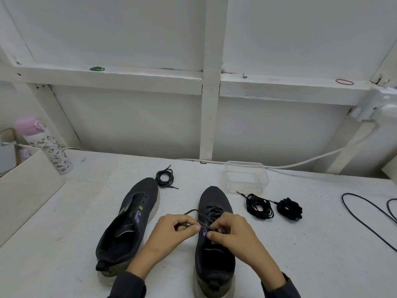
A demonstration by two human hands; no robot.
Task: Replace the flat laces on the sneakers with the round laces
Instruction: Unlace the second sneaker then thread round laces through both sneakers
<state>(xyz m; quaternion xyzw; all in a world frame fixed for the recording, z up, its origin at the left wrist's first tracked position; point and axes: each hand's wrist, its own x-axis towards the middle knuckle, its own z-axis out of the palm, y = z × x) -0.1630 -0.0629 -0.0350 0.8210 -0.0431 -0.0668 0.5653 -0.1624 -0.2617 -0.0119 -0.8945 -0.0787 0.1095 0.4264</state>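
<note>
On the table, right sneaker half-laced.
Left hand and right hand each pinch its dark lace, fingers curled.

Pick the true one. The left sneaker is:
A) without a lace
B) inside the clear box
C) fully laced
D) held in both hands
A: the left sneaker lies on the table with bare eyelets, while the left hand and right hand pinch the lace on the right sneaker.
</note>
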